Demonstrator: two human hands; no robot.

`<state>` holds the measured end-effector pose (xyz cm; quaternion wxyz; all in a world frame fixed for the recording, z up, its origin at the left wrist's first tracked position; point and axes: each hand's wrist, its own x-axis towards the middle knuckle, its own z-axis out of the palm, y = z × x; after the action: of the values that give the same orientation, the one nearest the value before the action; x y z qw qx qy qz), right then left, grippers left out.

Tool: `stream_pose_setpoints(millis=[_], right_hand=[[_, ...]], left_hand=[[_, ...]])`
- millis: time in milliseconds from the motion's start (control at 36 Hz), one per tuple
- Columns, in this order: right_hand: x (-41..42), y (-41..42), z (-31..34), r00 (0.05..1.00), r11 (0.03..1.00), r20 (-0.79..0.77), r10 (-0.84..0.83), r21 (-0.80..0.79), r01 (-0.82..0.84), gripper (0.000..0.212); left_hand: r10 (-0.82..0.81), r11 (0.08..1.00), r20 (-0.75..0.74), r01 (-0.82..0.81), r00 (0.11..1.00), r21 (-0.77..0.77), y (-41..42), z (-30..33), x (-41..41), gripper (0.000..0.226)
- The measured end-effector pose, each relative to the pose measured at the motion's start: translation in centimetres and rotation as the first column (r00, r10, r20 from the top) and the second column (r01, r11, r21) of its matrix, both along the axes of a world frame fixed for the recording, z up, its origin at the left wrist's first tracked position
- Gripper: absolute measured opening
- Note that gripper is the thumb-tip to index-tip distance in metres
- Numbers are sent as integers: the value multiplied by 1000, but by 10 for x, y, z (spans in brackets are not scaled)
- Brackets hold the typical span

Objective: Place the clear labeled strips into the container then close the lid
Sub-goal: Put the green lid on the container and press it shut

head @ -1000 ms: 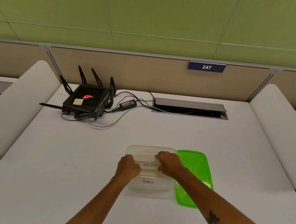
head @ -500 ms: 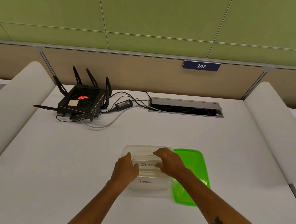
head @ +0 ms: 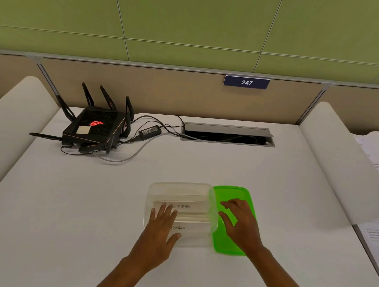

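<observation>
A clear plastic container stands open on the white desk, near its front. Inside lie clear strips with handwritten words: one reads ZEBRA, another PENGUIN. My left hand rests flat over the container's left side, fingers spread, holding nothing. The green lid lies flat on the desk, touching the container's right side. My right hand lies over the lid with fingers apart and nothing gripped.
A black router with antennas, its power brick and cables sit at the back left. A cable hatch is set into the desk's back middle. Papers lie at the right, beyond the white divider.
Both hands have left the ZEBRA strip inside the container. My right hand moved right onto the green lid; my left hand opened flat over the container's left part.
</observation>
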<state>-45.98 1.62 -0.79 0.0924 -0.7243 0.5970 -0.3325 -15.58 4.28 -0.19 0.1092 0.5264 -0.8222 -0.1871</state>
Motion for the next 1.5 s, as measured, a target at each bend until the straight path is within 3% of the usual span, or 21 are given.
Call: stream_pose_setpoints(millis=[167, 472, 694, 1000, 1111, 1250, 1361, 1500], right_hand=[[-13, 44, -27, 997, 979, -79, 27, 204, -11, 33], [-18, 80, -42, 983, 924, -122, 140, 373, -85, 27], [-18, 84, -42, 973, 937, -163, 164, 333, -102, 3], [-49, 91, -28, 978, 992, -208, 6, 123, 20, 9], [-58, 84, -6, 985, 988, -124, -124, 78, 134, 19], [-61, 65, 30, 958, 960, 56, -280, 37, 278, 14], [-59, 44, 59, 903, 928, 231, -362, -7, 374, 15], [-45, 22, 103, 860, 932, 401, -314, -41, 360, 18]], left_hand=[[-66, 996, 171, 74, 983, -40, 13, -9, -2, 70], [-73, 996, 189, 82, 979, -38, 18, -6, -2, 69], [-63, 996, 154, 70, 986, -45, 19, -9, -2, 69], [-47, 998, 92, 50, 995, -30, 19, -5, -3, 69], [20, 1000, 34, -20, 999, -7, 19, 0, -5, 65], [122, 989, -183, -135, 975, -57, 13, 15, -12, 60], [216, 966, -387, -255, 896, -53, -1, 34, -21, 61], [318, 940, -518, -334, 794, 65, -28, 62, -29, 59]])
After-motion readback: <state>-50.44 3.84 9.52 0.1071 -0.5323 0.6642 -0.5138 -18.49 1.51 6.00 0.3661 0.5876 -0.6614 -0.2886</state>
